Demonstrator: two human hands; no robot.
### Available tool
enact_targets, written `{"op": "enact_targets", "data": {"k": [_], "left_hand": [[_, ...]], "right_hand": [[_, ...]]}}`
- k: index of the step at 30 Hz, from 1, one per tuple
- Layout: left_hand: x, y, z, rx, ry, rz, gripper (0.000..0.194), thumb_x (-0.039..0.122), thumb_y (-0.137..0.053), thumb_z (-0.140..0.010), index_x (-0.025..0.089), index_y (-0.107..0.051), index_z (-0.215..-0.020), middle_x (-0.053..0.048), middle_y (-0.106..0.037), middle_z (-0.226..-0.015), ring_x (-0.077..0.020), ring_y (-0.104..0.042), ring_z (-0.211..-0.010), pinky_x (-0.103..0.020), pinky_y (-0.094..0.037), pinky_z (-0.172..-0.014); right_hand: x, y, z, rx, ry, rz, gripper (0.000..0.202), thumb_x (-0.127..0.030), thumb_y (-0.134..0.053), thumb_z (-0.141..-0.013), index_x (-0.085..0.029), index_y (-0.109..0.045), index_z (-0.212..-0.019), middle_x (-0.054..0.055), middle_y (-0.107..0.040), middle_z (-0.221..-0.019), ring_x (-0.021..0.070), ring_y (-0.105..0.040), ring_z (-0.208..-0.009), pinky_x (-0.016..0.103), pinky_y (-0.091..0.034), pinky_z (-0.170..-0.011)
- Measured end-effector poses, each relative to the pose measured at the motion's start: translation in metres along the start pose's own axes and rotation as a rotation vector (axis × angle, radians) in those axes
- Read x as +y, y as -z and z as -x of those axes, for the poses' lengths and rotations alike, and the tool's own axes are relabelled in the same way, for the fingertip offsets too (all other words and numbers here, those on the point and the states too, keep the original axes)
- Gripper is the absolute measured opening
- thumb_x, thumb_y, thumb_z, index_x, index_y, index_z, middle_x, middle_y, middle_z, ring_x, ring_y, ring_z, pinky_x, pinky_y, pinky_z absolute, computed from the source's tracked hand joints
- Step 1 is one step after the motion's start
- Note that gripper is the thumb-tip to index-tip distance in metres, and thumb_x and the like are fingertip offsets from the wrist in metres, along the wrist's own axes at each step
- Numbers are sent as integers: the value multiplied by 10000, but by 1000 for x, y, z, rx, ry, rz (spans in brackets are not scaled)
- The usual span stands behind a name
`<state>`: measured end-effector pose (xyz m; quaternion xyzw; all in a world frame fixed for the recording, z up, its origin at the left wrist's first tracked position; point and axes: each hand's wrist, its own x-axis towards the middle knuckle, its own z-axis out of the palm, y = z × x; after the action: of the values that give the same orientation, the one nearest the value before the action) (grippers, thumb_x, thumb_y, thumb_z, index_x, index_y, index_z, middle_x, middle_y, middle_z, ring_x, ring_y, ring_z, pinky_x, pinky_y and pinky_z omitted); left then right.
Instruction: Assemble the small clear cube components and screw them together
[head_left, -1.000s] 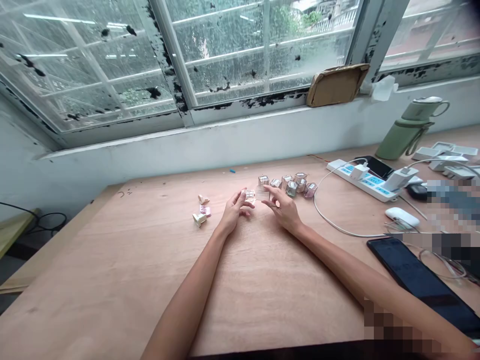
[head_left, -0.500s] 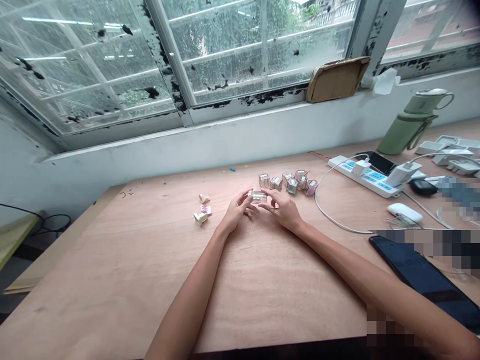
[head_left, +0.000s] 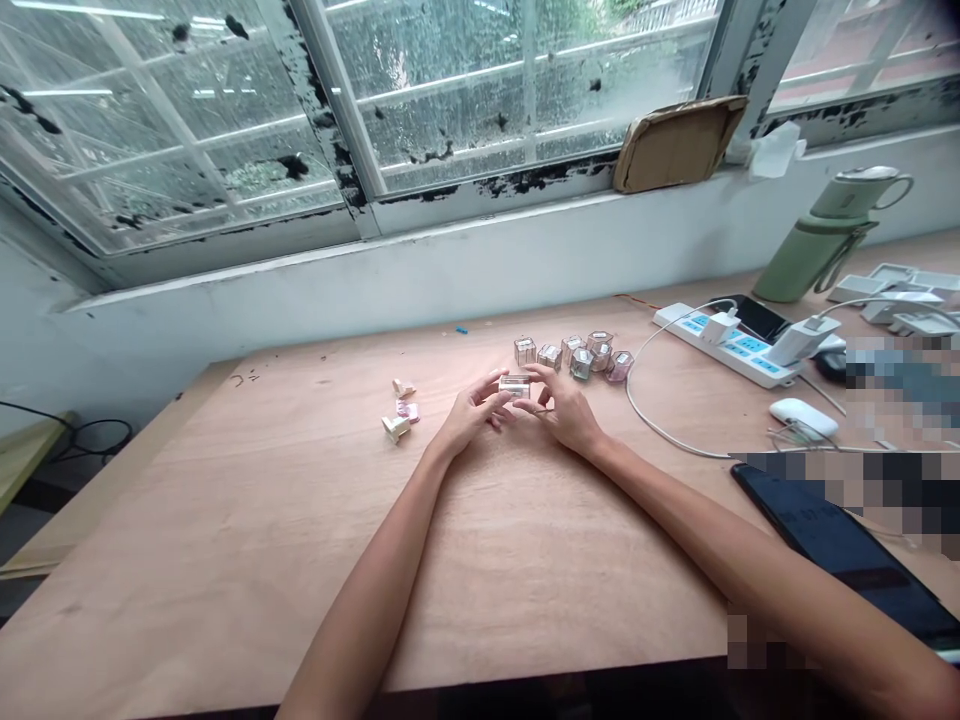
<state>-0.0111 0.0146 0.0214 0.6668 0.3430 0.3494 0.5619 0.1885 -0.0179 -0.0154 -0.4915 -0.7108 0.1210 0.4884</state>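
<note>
A small clear box (head_left: 514,386) is held between my two hands near the middle of the table. My left hand (head_left: 474,412) grips its left end between thumb and fingers. On the right end, my right hand (head_left: 562,408) has its thumb and index finger closed round it. Just beyond my right hand stand several small clear and tinted boxes, among them a greenish one (head_left: 581,363) and a pinkish one (head_left: 619,366). To the left of my left hand lie a cream piece (head_left: 396,429), a pink piece (head_left: 408,410) and another pale piece (head_left: 403,388).
Along the right side are a white power strip (head_left: 724,345) with cables, a green bottle (head_left: 814,240), a white case (head_left: 803,418) and a black phone (head_left: 840,550). A blue bit (head_left: 462,330) lies near the wall; cardboard (head_left: 679,145) leans by the window.
The clear box has turned slightly in my fingers, and its label looks different. Both hands keep hold of it. The whole view has shifted a little.
</note>
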Motion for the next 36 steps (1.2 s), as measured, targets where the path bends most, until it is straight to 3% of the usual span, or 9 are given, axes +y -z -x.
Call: {"op": "enact_targets", "data": {"k": [6, 10, 14, 17, 20, 22, 26, 31, 36], "left_hand": [[2, -1, 1, -1, 25, 0, 704, 561, -600, -948, 154, -459, -1505, -171, -727, -1181, -213, -761, -819, -243, -559, -619], [2, -2, 2, 11, 26, 70, 721, 630, -509, -967, 182, -403, -1522, -208, -611, -1397, -216, -766, -829, -252, -564, -593], [4, -4, 2, 33, 31, 72, 672, 643, -501, -959, 142, -485, -1407, -215, -638, -1341, -178, -741, -741, -233, -540, -533], [3, -5, 2, 30, 48, 56, 641, 625, -525, -952, 145, -497, -1377, -189, -680, -1250, -158, -721, -688, -217, -507, -498], [-3, -4, 0, 66, 41, 7, 570, 582, -515, -965, 152, -528, -1340, -153, -713, -1151, -157, -708, -693, -204, -462, -473], [-8, -3, -3, 180, -16, -104, 443, 499, -510, -982, 150, -599, -1239, -134, -722, -1109, -186, -712, -832, -221, -494, -548], [-16, -6, -5, 475, -151, -524, 238, 288, -495, -978, 166, -669, -1086, -124, -708, -1160, -237, -642, -1117, -363, -536, -913], [-15, -12, 0, 642, -119, -1089, 383, 215, -501, -952, 184, -570, -1327, -137, -578, -1446, -294, -402, -1451, -561, -233, -1232], [-13, 3, 7, 782, 48, -1406, 592, 284, -526, -934, 64, -433, -1476, -224, -227, -1663, -373, -70, -1575, -678, 6, -1231]], "right_hand": [[2, 1, 3, 81, -9, -23, 504, -598, -654, -901, -201, -568, -1199, 38, -700, -843, 189, -647, -627, 298, -487, -618], [10, 18, 1, 169, 26, 76, 417, -524, -628, -943, -192, -600, -1193, 7, -664, -736, 186, -628, -605, 294, -475, -619], [19, 31, -1, 172, -3, 262, 321, -424, -585, -980, -202, -632, -1207, 80, -729, -1086, 185, -647, -670, 309, -494, -632], [22, 31, 0, 85, -26, 421, 294, -352, -560, -985, -229, -650, -1236, 84, -661, -1314, 231, -696, -848, 327, -524, -664], [21, 25, 1, 46, -72, 520, 331, -321, -527, -989, -241, -641, -1290, 89, -600, -1406, 250, -703, -897, 341, -544, -655], [18, 23, 2, 40, -99, 559, 386, -297, -522, -980, -232, -605, -1351, 106, -560, -1453, 257, -705, -880, 352, -552, -642], [13, 24, 1, 80, -99, 567, 491, -257, -506, -960, -201, -513, -1448, 134, -504, -1506, 284, -705, -907, 368, -561, -629], [10, 27, 0, 168, -69, 475, 433, -268, -482, -962, -185, -547, -1382, 146, -557, -1425, 282, -696, -928, 377, -574, -676], [12, 26, 0, 225, -95, 401, 379, -261, -490, -952, -196, -588, -1313, 136, -594, -1357, 218, -677, -770, 351, -546, -654]]}}
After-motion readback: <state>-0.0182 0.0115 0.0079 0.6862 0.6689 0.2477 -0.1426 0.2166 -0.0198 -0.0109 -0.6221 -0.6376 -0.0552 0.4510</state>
